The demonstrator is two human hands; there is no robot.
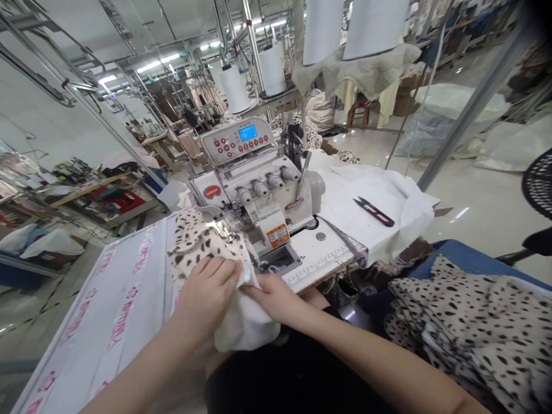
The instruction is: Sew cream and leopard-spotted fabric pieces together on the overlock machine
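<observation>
A cream fabric piece with dark spots point(196, 241) lies in front of the overlock sewing machine point(259, 190), its far end under the presser foot. My left hand point(209, 290) presses flat on the fabric with fingers together. My right hand point(271, 296) pinches the white underside edge of the fabric point(241, 322), which hangs off the table's front.
Red-handled thread snips point(374, 210) lie on a white cloth right of the machine. A stack of spotted fabric pieces point(474, 322) sits at lower right. The white table surface with pink print point(107, 310) stretches left. Thread cones point(235, 86) stand behind the machine.
</observation>
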